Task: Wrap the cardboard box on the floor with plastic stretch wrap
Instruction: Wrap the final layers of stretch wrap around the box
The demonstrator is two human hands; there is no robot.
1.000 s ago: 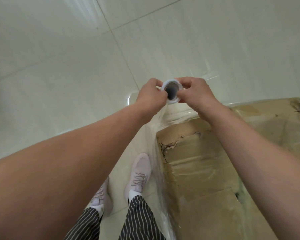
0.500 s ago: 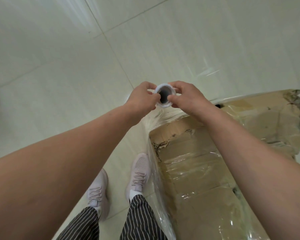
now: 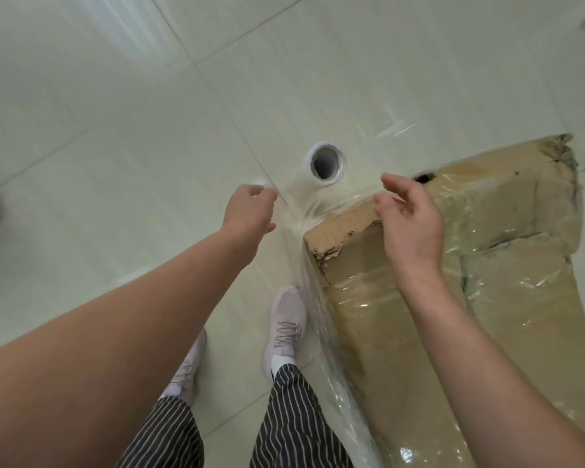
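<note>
Right hand (image 3: 409,221) is loose and empty; left hand (image 3: 249,211) hides its fingers. Grab the roll (image 3: 325,162) and pull tight round the box (image 3: 368,332).

The box (image 3: 379,349) under the right hand (image 3: 412,224) is made of matt, rough cardboard, overlaid by glossy, wrinkled clear plastic film (image 3: 520,282). Smooth, glossy tiles are seen in the floor (image 3: 318,79) beyond it.

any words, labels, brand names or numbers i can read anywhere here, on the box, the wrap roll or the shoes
No text can be read anywhere.
cardboard box: plain brown under the film, no print or label visible.
stretch wrap roll: white core end, no marking visible.
shoes: no logo or lettering legible.
</note>
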